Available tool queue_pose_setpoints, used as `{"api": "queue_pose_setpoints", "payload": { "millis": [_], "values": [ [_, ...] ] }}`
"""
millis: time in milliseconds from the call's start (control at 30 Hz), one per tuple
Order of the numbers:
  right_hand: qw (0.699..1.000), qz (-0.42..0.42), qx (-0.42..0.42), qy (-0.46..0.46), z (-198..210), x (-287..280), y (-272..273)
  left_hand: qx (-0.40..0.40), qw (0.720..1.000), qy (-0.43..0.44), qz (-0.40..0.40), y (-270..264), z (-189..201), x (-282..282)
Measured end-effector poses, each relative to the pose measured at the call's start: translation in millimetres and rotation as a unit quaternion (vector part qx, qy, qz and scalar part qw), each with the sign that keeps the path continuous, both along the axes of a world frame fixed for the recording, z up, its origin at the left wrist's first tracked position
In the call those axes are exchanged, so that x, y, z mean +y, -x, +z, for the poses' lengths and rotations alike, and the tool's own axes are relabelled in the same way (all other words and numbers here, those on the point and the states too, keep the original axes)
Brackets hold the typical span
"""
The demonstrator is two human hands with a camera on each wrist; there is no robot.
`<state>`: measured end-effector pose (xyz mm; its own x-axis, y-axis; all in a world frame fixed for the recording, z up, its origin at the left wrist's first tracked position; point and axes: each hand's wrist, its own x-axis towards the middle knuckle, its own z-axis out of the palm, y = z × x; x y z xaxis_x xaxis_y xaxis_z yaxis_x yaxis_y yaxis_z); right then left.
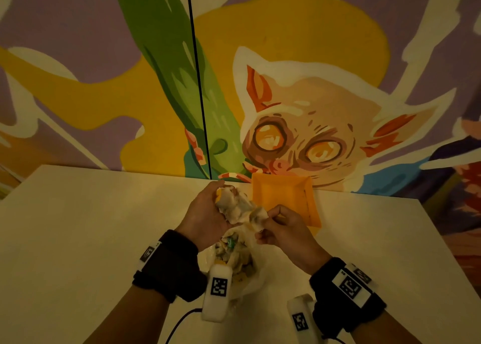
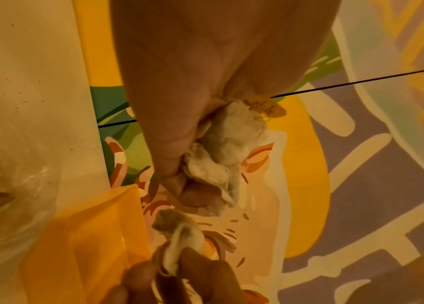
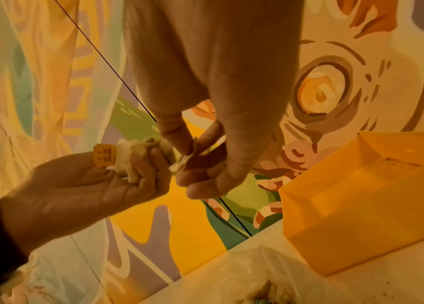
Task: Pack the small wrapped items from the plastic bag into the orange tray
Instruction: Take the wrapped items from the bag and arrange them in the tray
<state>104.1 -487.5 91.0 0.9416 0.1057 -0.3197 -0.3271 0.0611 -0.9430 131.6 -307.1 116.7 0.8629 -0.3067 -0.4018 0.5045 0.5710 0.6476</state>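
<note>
My left hand is raised above the table and grips a crumpled whitish wad that bears a small yellow printed tag. My right hand pinches the wad's loose end between thumb and fingertips. I cannot tell whether the wad is a wrapped item or the bag's bunched top. The clear plastic bag lies on the table below both hands, with several small wrapped items inside. The orange tray sits just beyond my right hand against the wall, and only its bare floor shows.
The white table ends at a painted mural wall right behind the tray. Its right edge lies close to the tray. A black cable trails off my left wrist unit near the front.
</note>
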Motion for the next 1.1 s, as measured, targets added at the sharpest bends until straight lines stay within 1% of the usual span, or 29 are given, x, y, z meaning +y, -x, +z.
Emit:
{"api": "queue_pose_setpoints", "payload": {
  "millis": [167, 233, 300, 367, 467, 500, 567, 633, 733, 867, 900, 1000, 1100],
  "values": [
    [1.0, -0.009, -0.008, 0.009, 7, -11, -9, 0.02, 0.992, -0.124, -0.034, -12, -16, -4],
    [1.0, -0.007, -0.018, 0.017, 9, -17, -13, -0.008, 0.979, -0.192, -0.069, -17, -18, -8],
    [0.999, -0.008, -0.027, 0.02, 11, -23, -19, -0.048, 0.963, -0.24, -0.111, -21, -17, -15],
    [0.999, -0.013, -0.034, 0.02, 13, -27, -24, -0.075, 0.948, -0.265, -0.159, -24, -16, -20],
    [0.998, -0.024, -0.05, 0.025, 14, -33, -33, -0.095, 0.931, -0.266, -0.233, -31, -18, -26],
    [0.998, -0.028, -0.051, 0.028, 14, -34, -37, -0.107, 0.925, -0.272, -0.244, -32, -17, -28],
    [0.997, -0.036, -0.049, 0.037, 12, -38, -43, -0.13, 0.918, -0.294, -0.234, -37, -17, -32],
    [0.997, -0.036, -0.045, 0.047, 10, -41, -49, -0.142, 0.918, -0.308, -0.204, -43, -20, -34],
    [0.996, -0.027, -0.049, 0.062, 6, -45, -56, -0.137, 0.918, -0.327, -0.178, -54, -23, -37],
    [0.99, -0.027, -0.066, 0.118, 3, -49, -73, -0.127, 0.9, -0.369, -0.192, -65, -27, -37],
    [0.989, -0.031, -0.067, 0.128, 3, -50, -79, -0.116, 0.903, -0.371, -0.182, -67, -29, -38],
    [0.98, -0.024, -0.082, 0.18, -1, -53, -102, -0.067, 0.925, -0.357, -0.111, -76, -36, -40],
    [0.964, 0.006, -0.096, 0.25, -14, -55, -131, -0.031, 0.949, -0.305, -0.068, -85, -44, -37]
  ]
}}
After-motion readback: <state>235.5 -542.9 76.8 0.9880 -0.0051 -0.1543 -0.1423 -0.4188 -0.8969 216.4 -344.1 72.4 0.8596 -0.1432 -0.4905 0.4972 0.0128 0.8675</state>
